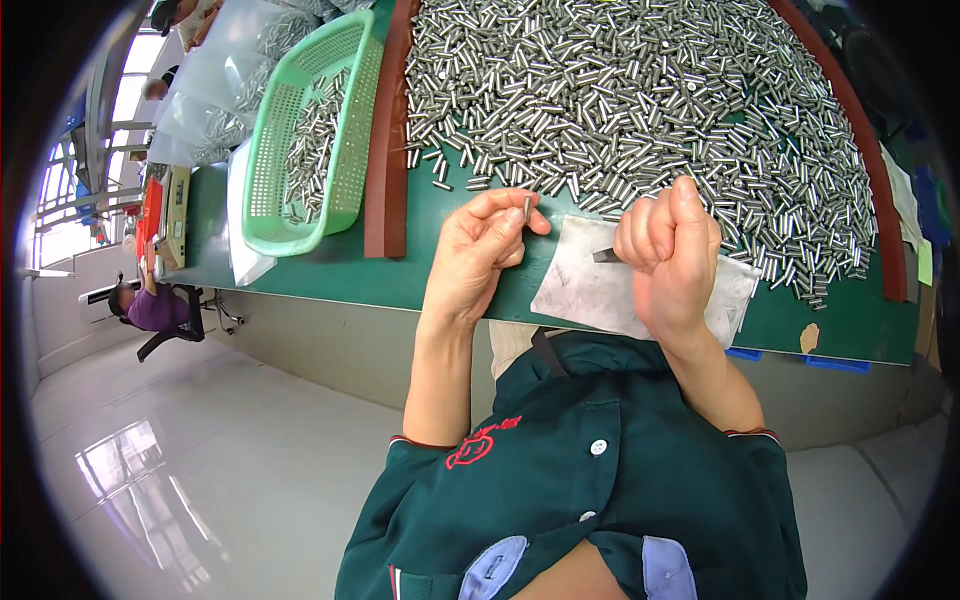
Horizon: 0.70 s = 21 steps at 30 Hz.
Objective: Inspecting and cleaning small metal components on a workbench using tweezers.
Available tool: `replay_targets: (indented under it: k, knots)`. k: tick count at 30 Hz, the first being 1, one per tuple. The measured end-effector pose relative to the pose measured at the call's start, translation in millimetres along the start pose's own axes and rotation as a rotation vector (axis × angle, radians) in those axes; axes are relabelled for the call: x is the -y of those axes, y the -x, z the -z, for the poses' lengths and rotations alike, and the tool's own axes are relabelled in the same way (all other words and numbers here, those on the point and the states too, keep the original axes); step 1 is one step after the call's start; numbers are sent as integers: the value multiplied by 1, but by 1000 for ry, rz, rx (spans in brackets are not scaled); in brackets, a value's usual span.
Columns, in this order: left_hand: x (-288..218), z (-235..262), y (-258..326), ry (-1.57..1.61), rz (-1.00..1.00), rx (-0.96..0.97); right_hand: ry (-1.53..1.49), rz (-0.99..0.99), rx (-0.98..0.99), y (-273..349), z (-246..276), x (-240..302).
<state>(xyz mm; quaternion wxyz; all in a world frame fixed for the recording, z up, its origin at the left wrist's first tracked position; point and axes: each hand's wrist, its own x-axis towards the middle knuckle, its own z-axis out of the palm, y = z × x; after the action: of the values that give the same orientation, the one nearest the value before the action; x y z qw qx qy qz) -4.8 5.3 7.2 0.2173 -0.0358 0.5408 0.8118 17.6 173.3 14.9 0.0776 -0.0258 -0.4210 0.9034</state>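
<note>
Between the thumb and fingertips of my left hand (474,250) a small metal pin (527,208) stands roughly upright. My right hand (672,255) is closed in a fist around a dark, flat-ended tool (606,256), whose tip points toward my left hand. Most of that tool is hidden by my fingers, so its kind does not show. Under the right hand lies a smudged white cloth (580,285) at the table's near edge. Just beyond both hands spreads a large pile of shiny metal pins (610,100).
Dark red strips border the pile at left (386,185) and right. A green perforated basket (262,190) with more pins stands left of the strip. Farther left are plastic bags (205,105) of pins, a red-and-beige device (174,215) and a seated person in purple (158,308).
</note>
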Motion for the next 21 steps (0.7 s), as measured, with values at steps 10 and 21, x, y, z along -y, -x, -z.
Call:
replay_targets:
  k: [10,21]
  knots:
    - [7,-34,20,-1201,-245,-4,-70,16,-6,0,1,2]
    - [20,-40,17,-1194,-333,-79,-114,-39,-55,-1,5,4]
